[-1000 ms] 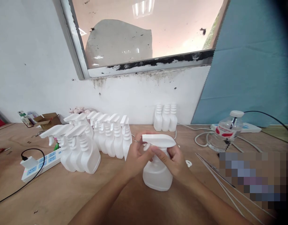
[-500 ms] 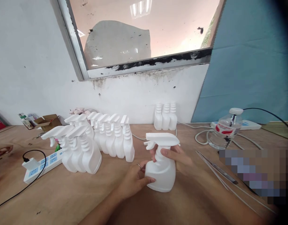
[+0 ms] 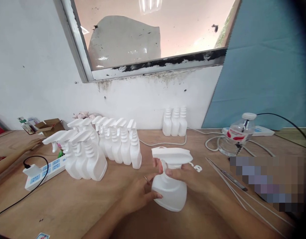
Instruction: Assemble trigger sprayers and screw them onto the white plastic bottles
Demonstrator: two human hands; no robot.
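Observation:
A white spray bottle with its white spray head on top stands upright between my hands, near the front of the brown table. My left hand holds the lower left side of the bottle, with the thumb across its front. My right hand is wrapped round the neck just under the head, its thumb in front and fingertips showing behind the trigger. Small white pieces lie on the table behind my right hand.
Several white spray bottles with heads stand at the left. Three headless bottles stand by the wall. A power strip and another person's arm are at the left; a water bottle, cables and tweezers at the right.
The bottle has come slightly down and nearer, its head turned a little. My right hand has shifted at the neck, uncovering small white pieces. Another person's arm has entered at the left.

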